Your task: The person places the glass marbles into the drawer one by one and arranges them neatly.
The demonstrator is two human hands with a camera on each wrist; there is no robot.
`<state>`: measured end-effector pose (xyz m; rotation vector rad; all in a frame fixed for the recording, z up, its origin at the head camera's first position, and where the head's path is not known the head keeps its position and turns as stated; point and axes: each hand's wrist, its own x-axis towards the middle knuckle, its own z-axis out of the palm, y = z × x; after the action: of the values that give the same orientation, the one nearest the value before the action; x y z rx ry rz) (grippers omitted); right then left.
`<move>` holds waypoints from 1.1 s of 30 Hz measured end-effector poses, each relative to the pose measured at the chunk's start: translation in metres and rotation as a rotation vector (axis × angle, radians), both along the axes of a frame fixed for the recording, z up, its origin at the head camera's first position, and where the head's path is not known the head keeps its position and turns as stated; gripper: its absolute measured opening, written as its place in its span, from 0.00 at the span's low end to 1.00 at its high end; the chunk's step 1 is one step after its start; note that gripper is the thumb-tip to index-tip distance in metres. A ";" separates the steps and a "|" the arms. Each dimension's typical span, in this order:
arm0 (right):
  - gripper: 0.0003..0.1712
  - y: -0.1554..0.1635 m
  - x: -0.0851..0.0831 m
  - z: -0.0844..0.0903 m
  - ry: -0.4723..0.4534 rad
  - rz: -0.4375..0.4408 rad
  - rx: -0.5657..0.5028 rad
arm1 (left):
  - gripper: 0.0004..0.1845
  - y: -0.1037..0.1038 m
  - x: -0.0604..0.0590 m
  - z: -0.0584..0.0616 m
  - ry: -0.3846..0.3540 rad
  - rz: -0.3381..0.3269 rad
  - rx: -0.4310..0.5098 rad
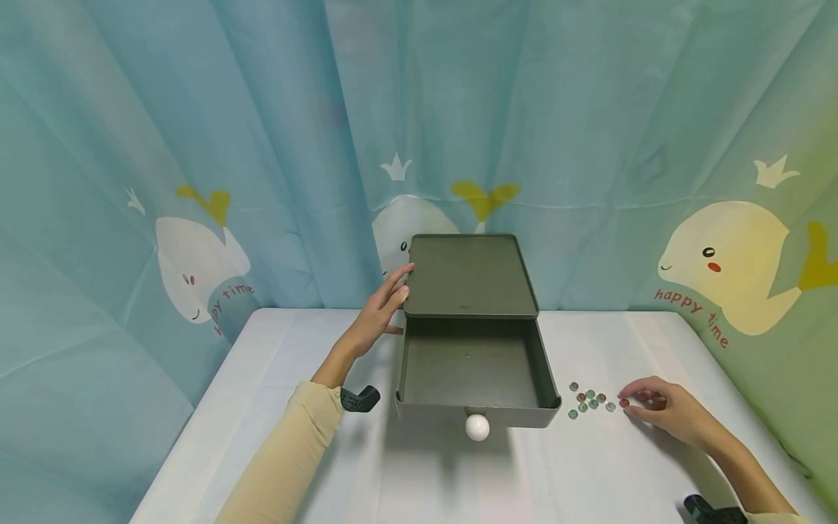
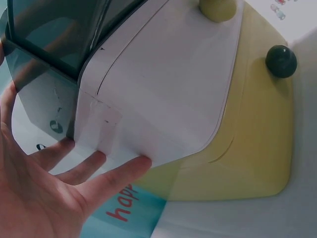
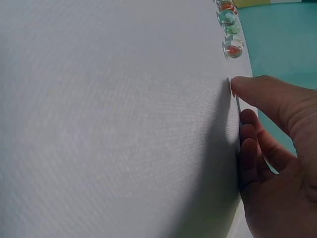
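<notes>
The right hand (image 1: 668,415) rests on the white table (image 1: 406,480) at the 4 o'clock position from the drawer. Its fingertips (image 3: 242,87) touch the tabletop just beside the marbles (image 1: 591,400). The fingers are curled; whether they hold a marble cannot be told. The marbles lie in a loose cluster, red and green, at 3 o'clock from the drawer's front corner.

The drawer (image 1: 471,371) is pulled out toward the viewer. It is dark green and open on top, with a white knob (image 1: 477,427) at its front face.

The cabinet (image 1: 470,275) stands at 12 o'clock from the drawer. The left hand (image 1: 382,309) lies at its 9 o'clock side, released, with straight fingers (image 2: 114,173) pressed flat against the side wall.

A teal curtain (image 1: 262,145) printed with whales hangs beyond the table.
</notes>
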<state>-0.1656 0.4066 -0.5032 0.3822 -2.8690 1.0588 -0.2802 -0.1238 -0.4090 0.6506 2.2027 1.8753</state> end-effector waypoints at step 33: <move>0.05 -0.001 -0.008 0.020 -0.049 0.153 0.026 | 0.31 0.002 0.006 0.007 -0.014 -0.001 0.006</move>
<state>-0.1734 0.4059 -0.4835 0.5935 -2.9398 1.0682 -0.2745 -0.1216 -0.4022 0.6373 2.1888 1.8806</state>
